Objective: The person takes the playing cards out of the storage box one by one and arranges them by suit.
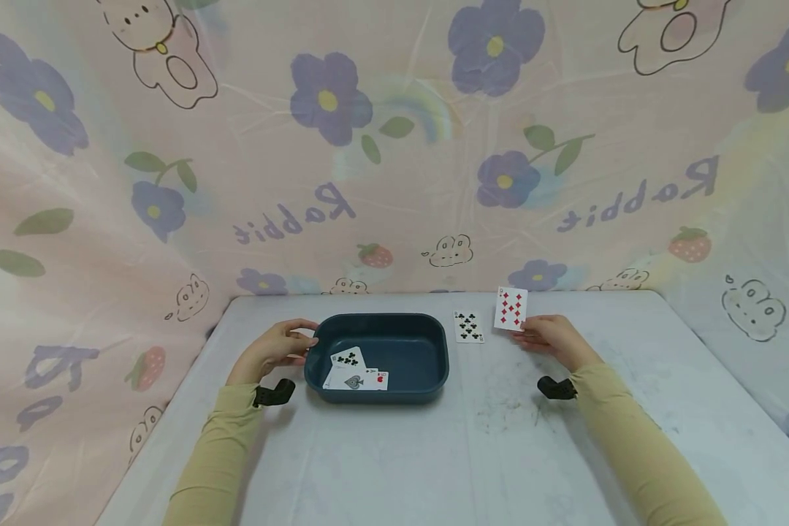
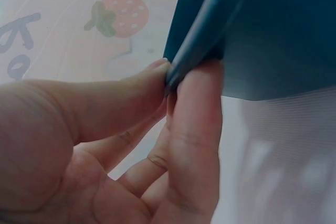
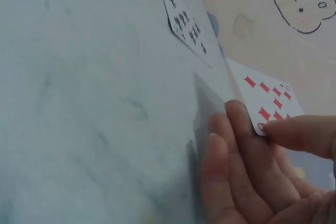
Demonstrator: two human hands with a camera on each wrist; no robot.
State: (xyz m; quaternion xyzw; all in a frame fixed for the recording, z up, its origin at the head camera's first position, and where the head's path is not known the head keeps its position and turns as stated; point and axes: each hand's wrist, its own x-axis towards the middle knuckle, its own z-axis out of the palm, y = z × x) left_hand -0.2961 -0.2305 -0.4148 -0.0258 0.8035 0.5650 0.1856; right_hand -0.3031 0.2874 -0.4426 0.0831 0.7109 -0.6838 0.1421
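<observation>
On my feed, the left hand pinches the rim of the blue tray; loose cards lie inside, right of that grip. Further right, I see a clubs card left of the right hand, which pinches a diamonds card by one corner.

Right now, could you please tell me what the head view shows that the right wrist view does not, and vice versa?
Only the head view shows the left hand holding the rim of the dark blue tray and the cards lying in it. Only the right wrist view shows, close up, the thumb resting on a corner of the diamond card. Both show the right hand holding that card, the clubs card on the white table, and the patterned cloth behind.
</observation>
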